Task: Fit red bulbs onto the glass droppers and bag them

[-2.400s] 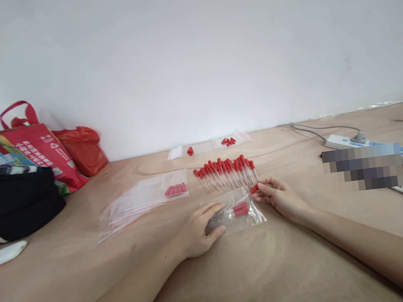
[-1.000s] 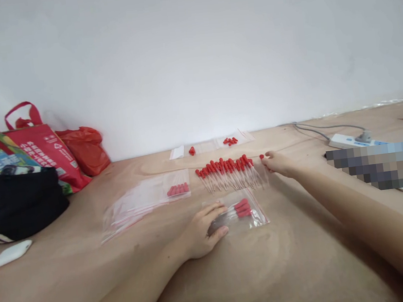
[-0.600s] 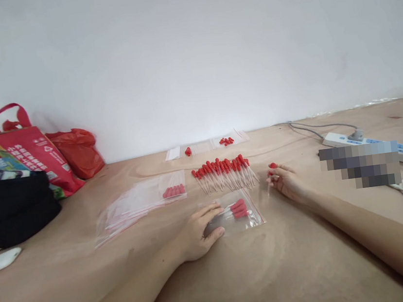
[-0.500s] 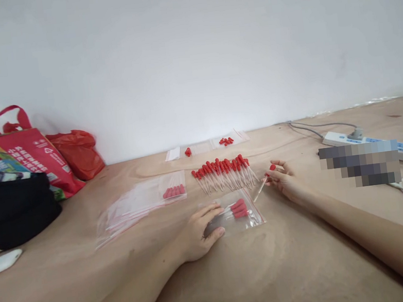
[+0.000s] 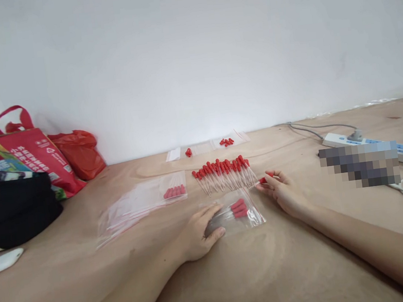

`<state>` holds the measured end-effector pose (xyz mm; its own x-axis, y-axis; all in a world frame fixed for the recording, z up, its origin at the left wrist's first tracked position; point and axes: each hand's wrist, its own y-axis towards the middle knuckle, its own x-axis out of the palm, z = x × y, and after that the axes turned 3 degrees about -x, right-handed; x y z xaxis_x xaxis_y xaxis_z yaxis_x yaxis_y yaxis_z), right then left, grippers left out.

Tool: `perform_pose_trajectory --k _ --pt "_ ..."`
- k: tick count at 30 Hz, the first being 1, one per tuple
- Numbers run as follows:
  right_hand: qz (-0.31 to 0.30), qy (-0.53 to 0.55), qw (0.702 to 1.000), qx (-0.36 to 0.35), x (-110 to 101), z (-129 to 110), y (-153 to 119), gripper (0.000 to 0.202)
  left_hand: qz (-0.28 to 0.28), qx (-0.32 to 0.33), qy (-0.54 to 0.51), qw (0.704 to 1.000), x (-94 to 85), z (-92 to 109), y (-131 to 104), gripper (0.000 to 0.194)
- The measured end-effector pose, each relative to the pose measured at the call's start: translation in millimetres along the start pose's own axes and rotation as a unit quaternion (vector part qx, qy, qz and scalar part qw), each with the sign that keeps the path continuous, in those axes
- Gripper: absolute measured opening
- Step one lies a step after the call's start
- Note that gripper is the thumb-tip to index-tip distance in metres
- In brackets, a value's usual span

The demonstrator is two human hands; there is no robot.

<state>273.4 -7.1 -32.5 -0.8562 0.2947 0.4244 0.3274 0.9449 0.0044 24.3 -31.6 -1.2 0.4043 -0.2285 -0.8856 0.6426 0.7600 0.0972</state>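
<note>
My right hand [image 5: 280, 191] pinches a dropper by its red rubber bulb [image 5: 268, 177], its thin clear tube pointing left. Under my left hand [image 5: 201, 232] is the left end of a clear zip bag [image 5: 255, 217], the fingers along its far edge and the thumb along its near edge. Inside that bag lie a few red-bulbed droppers [image 5: 239, 208]. Just beyond it, a row of several droppers [image 5: 221, 168] lies side by side, bulbs toward the wall. To the left, a stack of flat zip bags [image 5: 131, 208] has a bag of droppers [image 5: 174, 191] at its right end.
Near the wall lie small red bulbs [image 5: 226, 142] and a clear plastic bag [image 5: 201, 149]. A power strip [image 5: 340, 140] with cables stands at right, beside a pixelated patch. Red shopping bags [image 5: 44, 160], a black bag [image 5: 18, 210] and a white case [image 5: 2, 262] are at left.
My right hand has moved slightly left and nearer with the dropper, whose tube has swung from pointing down-left to nearly level. My left hand stays on the zip bag.
</note>
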Motion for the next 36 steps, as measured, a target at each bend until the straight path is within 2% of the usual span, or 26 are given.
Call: perform_pose_trajectory --k 4,6,9,13,19,22,26,33,36 --pt "-0.025 0.001 0.998 0.050 10.1 0.2 -15.2 0.028 0.000 -0.003 -0.008 1.000 0.5 -1.0 -0.6 0.050" --pt "-0.057 -0.024 0.996 0.057 12.2 0.6 -18.4 0.030 0.001 -0.003 -0.013 1.000 0.7 -1.1 -0.3 0.049" --pt "-0.110 -0.106 0.988 0.028 11.9 1.2 -17.7 0.029 0.005 0.001 -0.016 1.000 0.9 -0.7 0.4 0.048" --pt "-0.149 -0.212 0.966 -0.015 8.9 1.8 -11.7 0.027 0.009 0.007 -0.014 1.000 1.1 0.3 0.7 0.047" --pt "-0.233 -0.223 0.946 -0.035 10.5 3.4 -7.4 0.025 0.020 0.015 -0.018 1.000 1.2 0.7 0.4 0.046" --pt "-0.235 -0.221 0.946 -0.036 13.0 5.0 -7.4 0.023 0.017 0.016 -0.019 1.000 1.1 0.4 0.6 0.045" --pt "-0.203 -0.241 0.948 -0.050 12.6 10.2 -4.3 0.019 0.020 0.020 -0.025 0.999 0.7 0.5 0.8 0.045" --pt "-0.258 -0.359 0.879 -0.181 7.8 13.6 -3.1 0.013 0.017 0.016 -0.019 1.000 0.5 0.7 0.3 0.046" --pt "-0.233 -0.374 0.881 -0.171 5.1 7.6 2.0 0.014 0.019 0.015 -0.017 1.000 0.7 0.3 0.2 0.046"
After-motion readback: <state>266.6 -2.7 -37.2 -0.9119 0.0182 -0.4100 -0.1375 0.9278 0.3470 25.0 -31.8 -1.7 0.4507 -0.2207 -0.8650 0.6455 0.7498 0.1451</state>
